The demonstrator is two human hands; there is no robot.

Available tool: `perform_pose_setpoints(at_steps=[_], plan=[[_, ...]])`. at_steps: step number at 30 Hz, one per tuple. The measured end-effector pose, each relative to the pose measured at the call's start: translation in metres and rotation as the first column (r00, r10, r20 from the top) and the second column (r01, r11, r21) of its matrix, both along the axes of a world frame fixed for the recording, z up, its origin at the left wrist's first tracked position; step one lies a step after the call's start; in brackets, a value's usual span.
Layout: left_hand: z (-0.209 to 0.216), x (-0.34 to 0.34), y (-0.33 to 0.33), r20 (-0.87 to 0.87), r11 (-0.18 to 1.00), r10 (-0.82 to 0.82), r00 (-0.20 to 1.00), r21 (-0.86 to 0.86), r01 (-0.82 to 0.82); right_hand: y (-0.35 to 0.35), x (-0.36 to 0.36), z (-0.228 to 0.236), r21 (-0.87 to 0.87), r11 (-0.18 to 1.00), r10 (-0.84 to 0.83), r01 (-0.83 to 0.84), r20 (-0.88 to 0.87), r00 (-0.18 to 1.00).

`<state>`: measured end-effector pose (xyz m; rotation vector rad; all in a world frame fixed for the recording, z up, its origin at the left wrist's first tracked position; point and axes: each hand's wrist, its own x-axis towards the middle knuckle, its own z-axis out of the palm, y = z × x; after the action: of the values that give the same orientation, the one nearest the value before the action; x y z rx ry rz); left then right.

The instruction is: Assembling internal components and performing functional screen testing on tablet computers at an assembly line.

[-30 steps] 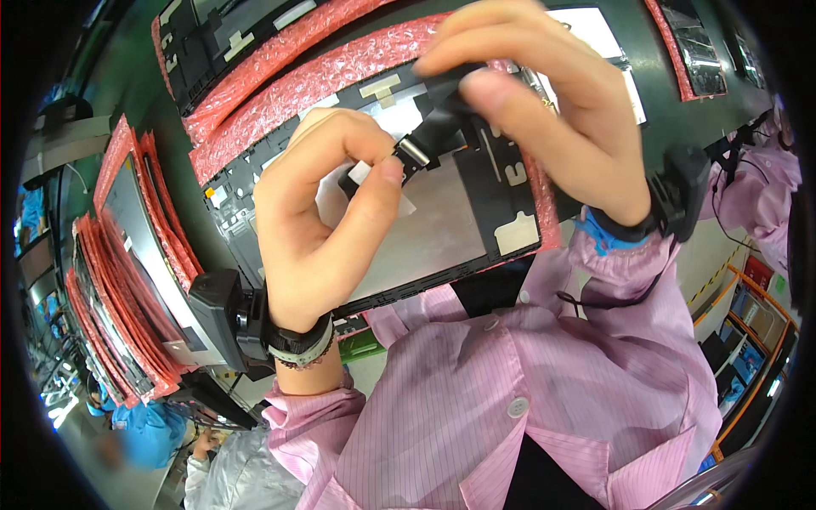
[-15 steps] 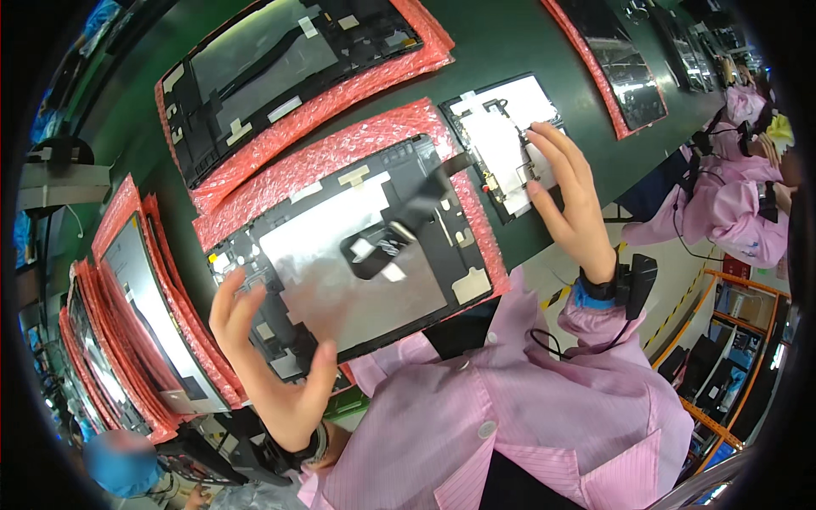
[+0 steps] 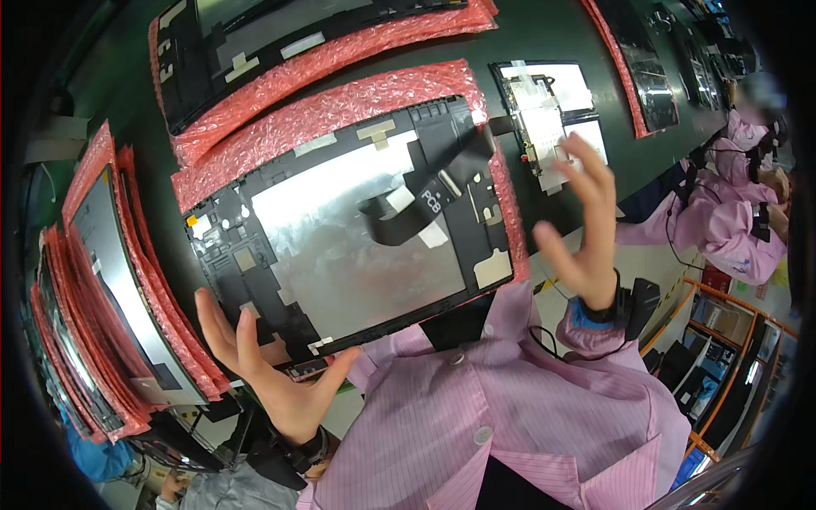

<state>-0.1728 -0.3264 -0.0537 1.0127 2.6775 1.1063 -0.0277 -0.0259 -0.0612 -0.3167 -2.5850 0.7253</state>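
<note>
A black-framed tablet panel (image 3: 340, 293) with a shiny silver middle lies on red bubble wrap (image 3: 331, 115) in front of me. A wide black ribbon cable (image 3: 399, 228) loops over it and runs right toward a small circuit board (image 3: 540, 115) lying on a white and black piece beside the panel. My left hand (image 3: 276, 374) is spread at the panel's near left corner, holding nothing; whether it touches the edge I cannot tell. My right hand (image 3: 586, 229), fingers apart and slightly blurred, hovers near the board's near end with nothing in it.
Another panel on red bubble wrap (image 3: 340, 72) lies at the far side of the green table (image 3: 544, 34). Several wrapped panels (image 3: 144, 297) stand upright at left. One more panel (image 3: 646, 81) lies far right. A co-worker in pink (image 3: 722, 221) and an orange-framed rack (image 3: 722, 357) are at right.
My right hand has come off the circuit board. My left hand has moved from over the panel down to its near corner. The ribbon cable's loop now lies differently. The whole view has shifted.
</note>
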Motion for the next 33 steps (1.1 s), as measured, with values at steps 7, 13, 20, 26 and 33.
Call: perform_pose_setpoints(at_steps=[7,13,20,26,33], plan=[[-0.001,-0.004,0.000,-0.076,1.000,0.028,0.997,-0.011,-0.029,-0.032,-0.001,-0.006,-0.206,0.948,0.256,-0.240,0.054,0.965],[0.001,-0.005,0.003,-0.174,0.995,0.079,0.982,-0.051,-0.089,-0.031,-0.003,-0.005,-0.189,0.964,0.207,-0.185,0.100,0.973],[-0.005,-0.004,0.009,-0.197,0.982,0.172,0.965,-0.041,-0.183,-0.031,-0.005,-0.007,-0.182,0.972,0.165,-0.150,0.071,0.984],[-0.005,-0.005,0.008,-0.153,0.982,0.139,0.978,-0.106,-0.156,-0.030,0.001,-0.009,-0.249,0.952,0.189,-0.178,0.020,0.982],[-0.007,-0.006,0.007,-0.145,0.986,0.116,0.983,-0.099,-0.131,0.023,0.009,-0.007,0.110,0.953,-0.281,0.281,-0.022,0.960]])
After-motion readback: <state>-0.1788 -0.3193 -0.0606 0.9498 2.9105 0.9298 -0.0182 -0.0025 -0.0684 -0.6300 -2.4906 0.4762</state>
